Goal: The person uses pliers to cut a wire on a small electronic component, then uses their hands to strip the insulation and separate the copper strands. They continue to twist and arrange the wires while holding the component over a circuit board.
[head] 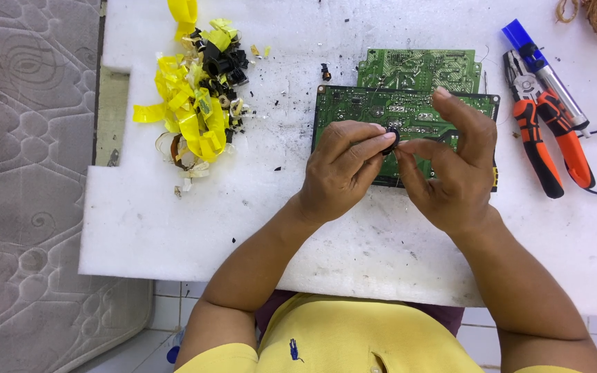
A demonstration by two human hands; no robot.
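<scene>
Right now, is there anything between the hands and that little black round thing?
No. The little black round part is already pinched between the fingertips of the left hand and the right hand, just above the green circuit board. Nothing sits between the fingers and the part; the pliers lie off to the right.

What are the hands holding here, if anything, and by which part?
Both hands pinch one small black round part by its edges: left hand fingertips on its left side, right hand fingertips on its right, above the green circuit board.
</scene>
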